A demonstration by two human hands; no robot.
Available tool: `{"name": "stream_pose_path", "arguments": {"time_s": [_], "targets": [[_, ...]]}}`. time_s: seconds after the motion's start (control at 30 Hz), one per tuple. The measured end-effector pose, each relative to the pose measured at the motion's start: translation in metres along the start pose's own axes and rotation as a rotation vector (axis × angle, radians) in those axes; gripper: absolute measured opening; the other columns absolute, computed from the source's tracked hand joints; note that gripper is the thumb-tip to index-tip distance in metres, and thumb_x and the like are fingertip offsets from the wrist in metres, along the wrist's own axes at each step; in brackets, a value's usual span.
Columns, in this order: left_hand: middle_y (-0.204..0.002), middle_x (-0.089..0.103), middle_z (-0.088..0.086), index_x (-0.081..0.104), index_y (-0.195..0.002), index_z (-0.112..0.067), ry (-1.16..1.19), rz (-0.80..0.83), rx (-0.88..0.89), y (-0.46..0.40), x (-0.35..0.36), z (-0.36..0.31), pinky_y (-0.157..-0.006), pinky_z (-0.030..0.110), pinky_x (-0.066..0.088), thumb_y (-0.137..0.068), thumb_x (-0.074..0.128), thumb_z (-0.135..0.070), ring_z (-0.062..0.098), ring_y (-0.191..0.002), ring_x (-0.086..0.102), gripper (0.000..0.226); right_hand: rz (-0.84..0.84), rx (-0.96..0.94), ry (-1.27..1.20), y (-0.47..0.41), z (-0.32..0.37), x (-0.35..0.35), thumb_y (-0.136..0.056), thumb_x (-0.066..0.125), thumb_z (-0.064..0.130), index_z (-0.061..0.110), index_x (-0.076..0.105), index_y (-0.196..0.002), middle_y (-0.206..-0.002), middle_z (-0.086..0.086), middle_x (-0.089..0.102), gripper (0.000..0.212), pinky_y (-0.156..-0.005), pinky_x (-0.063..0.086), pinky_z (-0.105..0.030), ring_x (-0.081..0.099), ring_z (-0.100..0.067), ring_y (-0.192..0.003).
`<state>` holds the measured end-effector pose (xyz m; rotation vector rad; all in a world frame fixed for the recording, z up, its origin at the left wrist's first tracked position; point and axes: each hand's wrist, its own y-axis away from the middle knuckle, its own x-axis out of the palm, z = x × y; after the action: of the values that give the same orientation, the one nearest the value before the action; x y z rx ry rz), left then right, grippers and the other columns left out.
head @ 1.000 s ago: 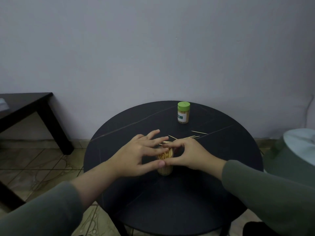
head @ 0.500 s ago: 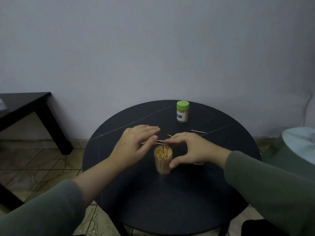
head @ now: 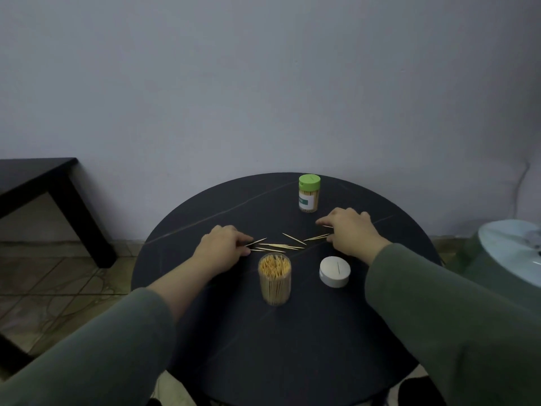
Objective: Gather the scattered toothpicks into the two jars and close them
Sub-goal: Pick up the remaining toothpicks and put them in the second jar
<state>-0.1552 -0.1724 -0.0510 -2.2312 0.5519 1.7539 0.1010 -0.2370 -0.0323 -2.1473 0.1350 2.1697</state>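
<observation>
Gathering is under way: the left hand [head: 224,243] and right hand [head: 349,231] sit palm-down at either end of the loose toothpicks [head: 278,246], fingers curled onto the table [head: 292,347], though whether either actually pinches a stick I cannot tell. The next move, I'd judge, calls for sweeping the thin pale sticks into one bundle and lifting them into the open jar [head: 274,281], which stands just in front, already packed. Its white lid [head: 334,271] waits beside it, and the green-capped jar [head: 309,193] stands shut at the back.
</observation>
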Motion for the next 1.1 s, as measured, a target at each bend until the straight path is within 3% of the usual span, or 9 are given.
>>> {"name": "stream_pose_path", "arguments": {"time_s": [0.13, 0.37, 0.5, 0.63, 0.7, 0.83, 0.93, 1.1], "targets": [[-0.123, 0.063, -0.004, 0.064, -0.124, -0.028, 0.182, 0.038, 0.027, -0.006, 0.002, -0.016, -0.104, 0.034, 0.043, -0.090, 0.066, -0.027, 0.013, -0.115, 0.056, 0.034, 0.043, 0.070, 0.024, -0.010, -0.008, 0.004, -0.097, 0.054, 0.029, 0.031, 0.040, -0.144, -0.145, -0.004, 0.043, 0.049, -0.105, 0.031, -0.047, 0.040, -0.027, -0.130], [-0.111, 0.067, -0.007, 0.071, -0.113, -0.027, 0.258, 0.051, 0.128, -0.019, 0.007, -0.040, -0.099, 0.031, 0.047, -0.088, 0.068, -0.024, 0.007, -0.104, 0.059, 0.025, 0.030, 0.101, -0.021, -0.020, -0.012, 0.005, -0.097, 0.054, 0.035, 0.034, 0.058, -0.129, -0.132, 0.003, 0.058, 0.033, -0.104, 0.027, -0.045, 0.049, -0.023, -0.122], [-0.113, 0.064, -0.009, 0.070, -0.113, -0.029, 0.194, 0.025, 0.194, -0.027, 0.007, -0.046, -0.097, 0.031, 0.048, -0.087, 0.069, -0.025, 0.008, -0.106, 0.057, 0.026, 0.007, 0.046, -0.047, -0.021, -0.010, 0.003, -0.096, 0.055, 0.035, 0.036, 0.064, -0.121, -0.125, 0.007, 0.062, 0.026, -0.106, 0.024, -0.045, 0.052, -0.019, -0.119], [-0.138, 0.042, -0.006, 0.044, -0.142, -0.030, 0.007, 0.012, 0.234, -0.033, 0.011, -0.053, -0.104, 0.034, 0.039, -0.093, 0.059, -0.037, 0.015, -0.126, 0.039, 0.052, -0.024, -0.013, -0.042, -0.022, -0.009, 0.005, -0.095, 0.056, 0.036, 0.038, 0.067, -0.113, -0.119, 0.012, 0.065, 0.021, -0.105, 0.023, -0.044, 0.054, -0.015, -0.116], [-0.143, 0.037, -0.004, 0.036, -0.147, -0.027, -0.040, 0.043, 0.236, -0.035, 0.014, -0.055, -0.106, 0.035, 0.037, -0.096, 0.052, -0.042, 0.016, -0.128, 0.035, 0.056, -0.050, -0.028, -0.049, -0.023, -0.010, 0.006, -0.095, 0.056, 0.037, 0.038, 0.069, -0.110, -0.116, 0.013, 0.066, 0.019, -0.104, 0.023, -0.044, 0.055, -0.014, -0.114], [-0.130, 0.050, -0.007, 0.059, -0.129, -0.030, -0.061, -0.020, 0.288, -0.035, 0.013, -0.056, -0.099, 0.032, 0.041, -0.094, 0.054, -0.042, 0.012, -0.116, 0.041, 0.037, -0.076, -0.031, -0.049, -0.024, -0.009, 0.006, -0.094, 0.057, 0.037, 0.035, 0.069, -0.105, -0.108, 0.012, 0.068, 0.016, -0.104, 0.024, -0.044, 0.058, -0.014, -0.108], [-0.121, 0.059, -0.009, 0.068, -0.117, -0.033, -0.110, -0.043, 0.338, -0.034, 0.007, -0.059, -0.093, 0.032, 0.045, -0.094, 0.057, -0.039, 0.011, -0.108, 0.045, 0.026, -0.018, -0.061, 0.052, -0.026, -0.005, 0.003, -0.096, 0.055, 0.034, 0.031, 0.065, -0.108, -0.109, 0.008, 0.066, 0.016, -0.103, 0.026, -0.045, 0.057, -0.017, -0.108], [-0.117, 0.059, -0.005, 0.065, -0.113, -0.026, -0.194, -0.013, 0.307, -0.036, 0.002, -0.068, -0.093, 0.030, 0.046, -0.095, 0.055, -0.036, 0.013, -0.111, 0.047, 0.023, 0.054, -0.143, 0.414, -0.023, 0.007, 0.005, -0.098, 0.047, 0.025, 0.016, 0.053, -0.126, -0.124, -0.007, 0.056, 0.030, -0.105, 0.029, -0.051, 0.048, -0.026, -0.117]]}}
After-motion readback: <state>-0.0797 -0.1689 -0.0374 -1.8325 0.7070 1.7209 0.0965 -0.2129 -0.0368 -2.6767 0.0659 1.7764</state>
